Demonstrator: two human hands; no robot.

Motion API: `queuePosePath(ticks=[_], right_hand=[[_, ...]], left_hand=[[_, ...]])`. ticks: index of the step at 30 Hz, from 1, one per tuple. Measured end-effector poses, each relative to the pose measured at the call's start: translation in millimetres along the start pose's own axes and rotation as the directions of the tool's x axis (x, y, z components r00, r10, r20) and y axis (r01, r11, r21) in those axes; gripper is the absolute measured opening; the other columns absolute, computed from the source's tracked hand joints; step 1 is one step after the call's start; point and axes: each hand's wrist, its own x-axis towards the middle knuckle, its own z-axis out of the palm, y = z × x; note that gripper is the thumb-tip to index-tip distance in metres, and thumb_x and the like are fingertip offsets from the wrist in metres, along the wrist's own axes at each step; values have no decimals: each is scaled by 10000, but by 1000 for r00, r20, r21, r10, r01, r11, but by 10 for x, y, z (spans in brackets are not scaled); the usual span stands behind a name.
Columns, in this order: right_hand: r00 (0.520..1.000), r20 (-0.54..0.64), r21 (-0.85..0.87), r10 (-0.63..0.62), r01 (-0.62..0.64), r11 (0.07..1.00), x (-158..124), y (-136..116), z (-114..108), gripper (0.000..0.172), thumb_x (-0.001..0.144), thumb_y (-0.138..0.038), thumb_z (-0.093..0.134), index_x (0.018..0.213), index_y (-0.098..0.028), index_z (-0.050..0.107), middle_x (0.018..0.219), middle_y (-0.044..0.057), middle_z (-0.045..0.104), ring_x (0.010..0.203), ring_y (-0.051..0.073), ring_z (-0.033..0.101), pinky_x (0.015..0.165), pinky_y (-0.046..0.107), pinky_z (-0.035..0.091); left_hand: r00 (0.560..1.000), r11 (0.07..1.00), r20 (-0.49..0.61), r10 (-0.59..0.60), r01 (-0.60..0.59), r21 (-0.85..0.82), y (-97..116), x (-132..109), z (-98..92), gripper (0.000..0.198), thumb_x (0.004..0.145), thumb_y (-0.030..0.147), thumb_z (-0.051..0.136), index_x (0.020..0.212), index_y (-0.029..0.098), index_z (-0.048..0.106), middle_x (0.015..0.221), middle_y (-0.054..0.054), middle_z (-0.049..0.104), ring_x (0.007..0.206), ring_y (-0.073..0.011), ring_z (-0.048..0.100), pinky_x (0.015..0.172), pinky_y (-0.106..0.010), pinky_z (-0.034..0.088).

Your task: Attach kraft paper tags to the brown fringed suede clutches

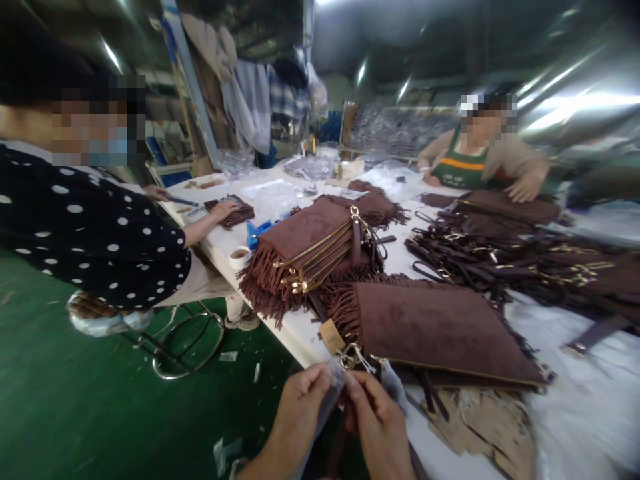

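My left hand point(303, 403) is closed in a pinch on a strip of translucent plastic wrapping point(336, 385). Close against it, my right hand point(377, 417) is also pinched shut, and its fingers hide what they hold. Just beyond my fingertips lie a gold-coloured metal clasp point(351, 357) with white string and a tan tag point(331, 337). These are at the near corner of a brown fringed handbag point(440, 327) lying flat on the table. A dark strap point(340, 437) hangs below my hands. More pale plastic point(393, 385) wraps a part beside my right hand.
Stacked fringed bags point(310, 233) stand farther along the white table point(295, 333). Strapped bags point(480, 247) pile up at right, near a co-worker in a green apron point(460, 167). Another co-worker point(100, 220) sits at left. Tan card tags point(480, 427) and white sheeting point(590, 393) lie nearby.
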Motion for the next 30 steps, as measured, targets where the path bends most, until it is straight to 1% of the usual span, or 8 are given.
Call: queuePosePath(ticks=[4, 8, 14, 17, 20, 25, 28, 30], right_hand=[[992, -50, -109, -115, 109, 988, -67, 44, -45, 424, 877, -576, 491, 1104, -262, 665, 686, 44, 683, 506, 201, 559, 495, 321, 436], [984, -83, -220, -156, 134, 966, -53, 101, -23, 371, 900, -573, 446, 1039, -286, 635, 852, 89, 742, 586, 263, 655, 526, 359, 457], [948, -32, -502, -318, 260, 825, 72, 123, -50, 222, 944, -406, 433, 860, -282, 597, 639, 62, 701, 511, 256, 642, 453, 329, 336], [886, 45, -613, -461, 389, 688, 104, 116, -96, 134, 932, -254, 453, 856, -273, 562, 607, 25, 683, 485, 223, 644, 430, 318, 308], [786, 72, -756, -614, 445, 480, 124, 102, -135, 144, 929, -195, 443, 818, -259, 507, 528, -29, 610, 404, 174, 600, 387, 300, 293], [673, 157, -937, -723, 332, 106, 152, 1, -178, 222, 962, -141, 347, 837, -228, 508, 551, -30, 572, 395, 133, 565, 397, 280, 315], [618, 167, -972, -768, 234, -23, 153, -113, -172, 189, 975, -179, 368, 893, -223, 532, 533, -34, 559, 383, 139, 545, 423, 287, 323], [595, 146, -985, -790, 162, -60, 155, -188, -152, 161, 971, -220, 421, 856, -229, 533, 504, -40, 541, 378, 144, 532, 433, 289, 324]], left_hand=[[1000, 1000, 13, -15, 15, -21, -41, 78, 38, 410, 882, 506, 574, 1027, 138, 684, 748, -49, 661, 624, -156, 584, 608, -247, 477], [1000, 998, -11, -27, 28, 50, -105, 126, 17, 476, 872, 520, 580, 1146, 137, 649, 836, -71, 691, 670, -184, 615, 615, -274, 506], [996, 991, 84, 29, -39, 125, -39, 182, 23, 455, 879, 496, 572, 1191, 171, 635, 994, -73, 698, 812, -219, 625, 668, -283, 511], [988, 992, 152, 35, -52, 112, 6, 223, 38, 393, 878, 451, 584, 1123, 153, 663, 878, -49, 694, 781, -208, 614, 684, -274, 492], [986, 977, 158, 44, -76, 200, 70, 263, 59, 325, 891, 409, 567, 1048, 150, 685, 825, -33, 683, 806, -207, 608, 720, -266, 467], [978, 960, 181, 101, -144, 242, 152, 299, 75, 293, 919, 374, 533, 1091, 177, 666, 920, -30, 691, 851, -191, 594, 761, -258, 438], [988, 971, 127, 90, -116, 211, 94, 319, 58, 339, 900, 432, 559, 1085, 164, 653, 863, -31, 683, 769, -174, 580, 694, -251, 423], [996, 984, 64, 62, -72, 163, 28, 341, 60, 355, 859, 455, 611, 1031, 148, 653, 834, -37, 680, 724, -164, 567, 663, -249, 414]])
